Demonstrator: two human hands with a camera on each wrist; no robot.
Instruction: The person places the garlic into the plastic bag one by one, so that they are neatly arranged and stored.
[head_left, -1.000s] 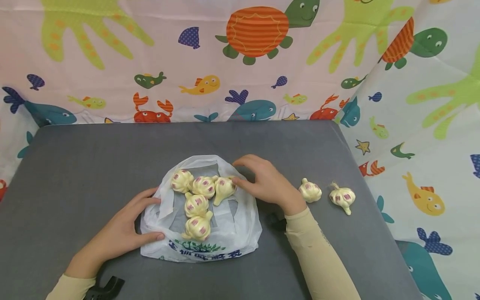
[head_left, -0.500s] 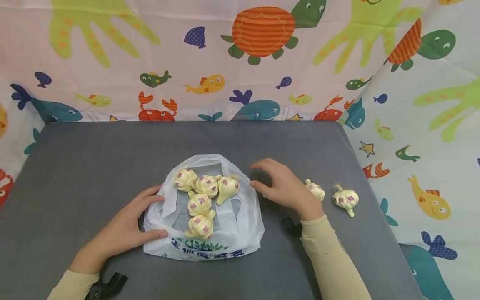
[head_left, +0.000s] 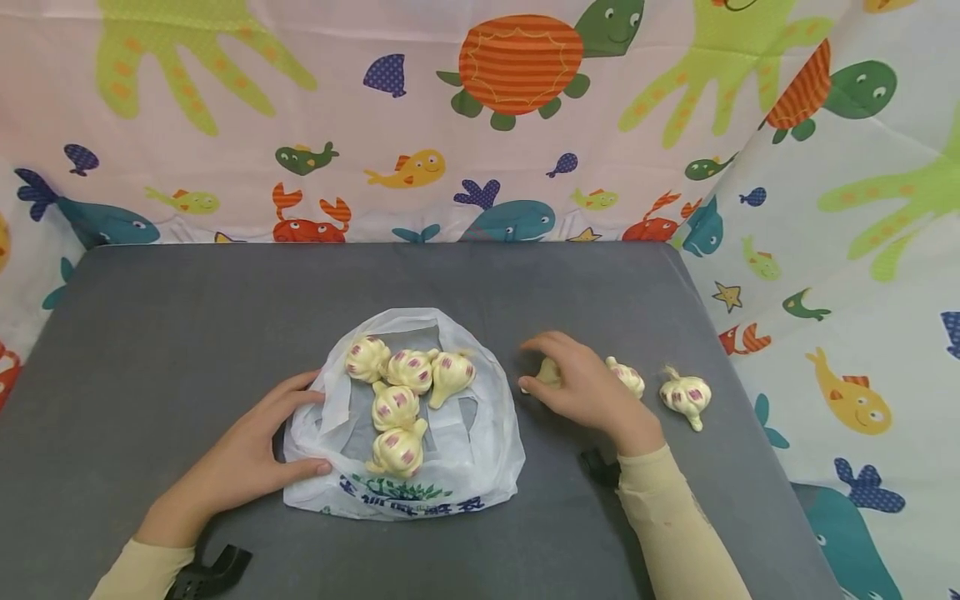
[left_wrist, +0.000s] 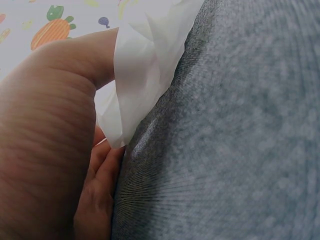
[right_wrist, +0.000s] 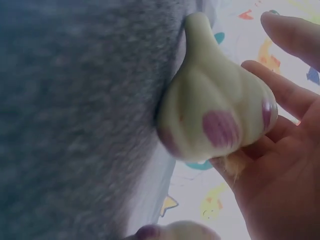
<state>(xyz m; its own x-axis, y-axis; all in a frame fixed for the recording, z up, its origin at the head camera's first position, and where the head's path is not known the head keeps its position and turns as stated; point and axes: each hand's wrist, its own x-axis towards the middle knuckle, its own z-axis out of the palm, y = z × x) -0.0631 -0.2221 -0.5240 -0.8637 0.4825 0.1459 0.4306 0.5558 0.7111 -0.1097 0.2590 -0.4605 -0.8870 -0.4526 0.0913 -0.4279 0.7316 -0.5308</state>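
In the head view a white plastic bag (head_left: 491, 417) with printed lettering lies with its mouth spread wide. Several garlic bulbs (head_left: 395, 407) show within it. My left hand (head_left: 240, 454) holds the bag's left side between thumb and fingers; in the left wrist view the thin plastic (left_wrist: 145, 65) covers part of that hand. Right of the bag, my right hand (head_left: 581, 383) reaches around another garlic bulb (right_wrist: 215, 100), neck end up in the right wrist view. Its thumb (right_wrist: 295, 37) stands apart from the bulb, while the fingers extend behind it.
Two more garlic bulbs, a near one (head_left: 627, 379) partly behind my right hand and a farther one (head_left: 686, 397), lie at the right on the grey table (head_left: 225, 317). A curtain (head_left: 337, 92) printed with sea animals hangs behind the table and along its right side.
My right hand has moved right, from the bag's right rim to a garlic bulb on the table. The left hand stays at the bag, whose bulbs keep their places.
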